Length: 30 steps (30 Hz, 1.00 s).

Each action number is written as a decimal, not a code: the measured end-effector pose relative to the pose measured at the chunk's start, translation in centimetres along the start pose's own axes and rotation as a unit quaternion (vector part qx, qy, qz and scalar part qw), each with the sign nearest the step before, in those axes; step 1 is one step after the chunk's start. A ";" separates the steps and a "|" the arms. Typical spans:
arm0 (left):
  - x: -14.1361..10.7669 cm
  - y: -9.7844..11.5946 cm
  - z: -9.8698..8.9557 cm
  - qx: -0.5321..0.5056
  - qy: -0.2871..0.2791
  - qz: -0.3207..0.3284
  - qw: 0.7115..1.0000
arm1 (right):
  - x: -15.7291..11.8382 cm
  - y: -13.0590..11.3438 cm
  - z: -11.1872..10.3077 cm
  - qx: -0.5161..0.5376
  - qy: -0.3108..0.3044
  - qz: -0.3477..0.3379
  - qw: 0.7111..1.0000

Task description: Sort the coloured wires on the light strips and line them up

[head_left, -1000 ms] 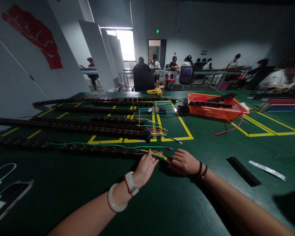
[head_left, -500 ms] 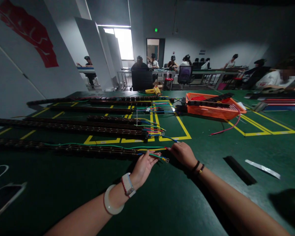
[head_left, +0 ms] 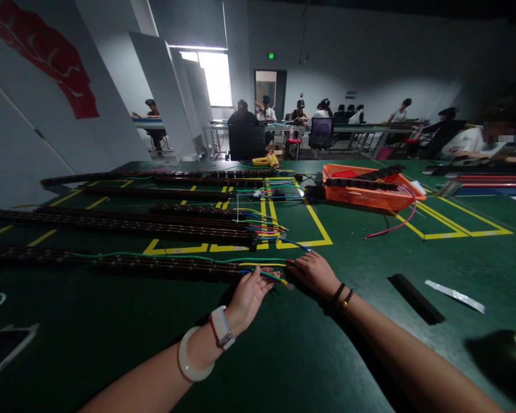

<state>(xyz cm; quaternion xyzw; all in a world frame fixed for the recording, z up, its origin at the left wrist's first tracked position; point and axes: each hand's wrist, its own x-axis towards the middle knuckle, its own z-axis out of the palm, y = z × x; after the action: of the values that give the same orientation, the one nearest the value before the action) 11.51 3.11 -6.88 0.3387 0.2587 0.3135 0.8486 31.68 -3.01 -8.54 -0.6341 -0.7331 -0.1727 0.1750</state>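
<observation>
Basket (head_left: 370,198) of orange plastic holds dark strips (head_left: 365,183) and something red (head_left: 348,172).

A smooth, pale, rounded bangle (head_left: 196,354) and a light woven wristband with red and pale-blue edging (head_left: 221,327) circle the left wrist. The right wrist wears a plain thin black band (head_left: 337,293) and a dark beaded bracelet with a small gold-coloured bead (head_left: 348,297). Both forearms are bare, without sleeves.
</observation>
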 end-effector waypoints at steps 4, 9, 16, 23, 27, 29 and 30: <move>0.0 0.0 -0.1 -0.004 -0.003 0.000 1.000 | -0.2 -0.5 -1.1 0.049 0.051 -0.009 0.997; 0.1 -0.2 -0.1 -0.013 -0.005 0.001 1.000 | -0.5 -2.0 -2.7 0.073 0.102 -0.157 0.980; 0.5 -0.4 -0.5 -0.023 -0.011 0.004 1.000 | -0.4 -2.6 -2.2 0.044 0.120 -0.161 0.979; 0.4 -0.3 -0.4 -0.008 -0.016 -0.009 1.000 | -0.4 -2.4 -1.8 0.070 0.089 -0.123 0.986; -0.2 0.0 -0.1 0.020 -0.003 -0.042 0.999 | -0.4 -2.6 -1.7 0.104 0.065 -0.100 0.987; -0.5 0.0 -0.1 0.050 -0.010 -0.053 0.997 | -0.4 -2.7 -1.7 0.125 0.060 -0.052 0.989; -0.6 0.0 -0.1 0.067 -0.018 -0.056 0.996 | -0.3 -2.7 -1.7 0.132 0.060 -0.028 0.989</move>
<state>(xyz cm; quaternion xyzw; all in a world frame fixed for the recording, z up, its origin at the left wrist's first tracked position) 11.03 2.72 -6.75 0.3855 0.2829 0.2411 0.8445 29.13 -4.48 -7.26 -0.5732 -0.7550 -0.1173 0.2963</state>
